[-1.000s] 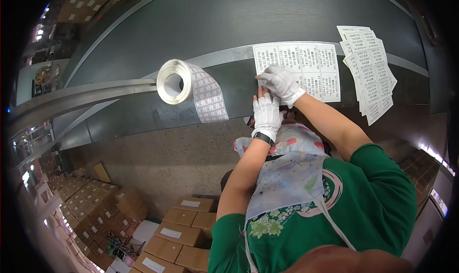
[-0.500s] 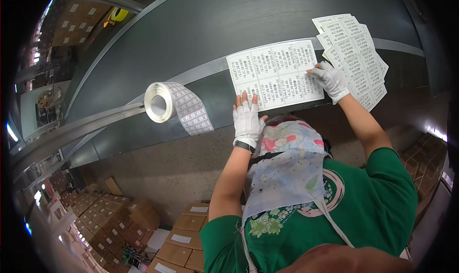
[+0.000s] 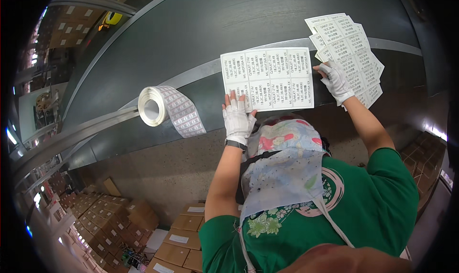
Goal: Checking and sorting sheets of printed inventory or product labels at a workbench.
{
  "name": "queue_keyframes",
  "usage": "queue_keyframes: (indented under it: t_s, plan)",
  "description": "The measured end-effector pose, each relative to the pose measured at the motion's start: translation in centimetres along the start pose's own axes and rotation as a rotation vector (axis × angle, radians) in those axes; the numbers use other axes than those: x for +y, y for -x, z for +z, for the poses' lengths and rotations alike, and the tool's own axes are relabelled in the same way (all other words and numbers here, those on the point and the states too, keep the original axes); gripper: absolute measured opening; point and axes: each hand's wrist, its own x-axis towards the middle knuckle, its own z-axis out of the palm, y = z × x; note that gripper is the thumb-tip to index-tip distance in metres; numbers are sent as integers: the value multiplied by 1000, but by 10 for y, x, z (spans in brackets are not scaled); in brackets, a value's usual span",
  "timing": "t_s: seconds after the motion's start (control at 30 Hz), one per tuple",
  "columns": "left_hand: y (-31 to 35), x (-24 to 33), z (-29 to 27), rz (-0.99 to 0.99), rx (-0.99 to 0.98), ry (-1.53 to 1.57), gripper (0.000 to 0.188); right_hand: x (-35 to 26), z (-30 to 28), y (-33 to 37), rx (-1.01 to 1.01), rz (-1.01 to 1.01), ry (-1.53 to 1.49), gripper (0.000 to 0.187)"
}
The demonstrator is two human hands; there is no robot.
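A white sheet of printed labels (image 3: 279, 84) lies on the dark work surface in front of me. My left hand (image 3: 237, 120), in a white glove with bare fingertips, rests its outstretched fingers on the sheet's lower left corner. Just off the sheet's right edge is my right hand (image 3: 337, 84), gloved the same way. Its fingers are curled, thumb and forefinger close together; what is between them, if anything, cannot be made out. Beside and partly under that hand is a fanned pile of similar label sheets (image 3: 356, 48).
Left of the sheet stands a roll of small labels (image 3: 152, 106), its loose strip trailing right. A metal rail (image 3: 76, 134) runs toward it. A yellow tape roll (image 3: 113, 18) sits at the far left. Cardboard boxes (image 3: 179, 237) are stacked below, at lower left.
The sheet has turned slightly clockwise and lies straighter. My right fingers have come off its right edge, while my left hand stays at its lower left corner. The whole view shifts a little.
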Motion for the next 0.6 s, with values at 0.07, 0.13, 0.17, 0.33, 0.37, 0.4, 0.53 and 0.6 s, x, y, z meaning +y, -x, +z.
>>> queue_keyframes:
  t_s: [0.07, 0.13, 0.17, 0.33, 0.37, 0.4, 0.53, 0.6]
  plan:
    - [-16, -4, -6, 13, 1, -13, 61, -14, 13, 0, 9, 31, -54, 31]
    - [-43, -12, -13, 103, -128, -143, 53, -41, 21, -5, 39, -45, -151, 24]
    - [-59, -18, -17, 190, -108, -180, 49, -46, 32, -3, 54, -128, -139, 23]
    - [-119, -24, -20, 301, 143, -227, 40, -100, 60, 24, -58, -229, -70, 26]
    - [-121, -18, -17, 280, 188, -224, 40, -108, 61, 31, -90, -168, -111, 26]
    - [-116, -13, -15, 274, 190, -220, 40, -113, 63, 35, -122, -109, -154, 27]
    - [-66, 6, -7, 269, 166, -30, 55, -120, 68, 21, 117, -85, -222, 27]
    - [-45, 8, -8, 216, 29, -1, 62, -124, 66, 1, 126, -36, -207, 23]
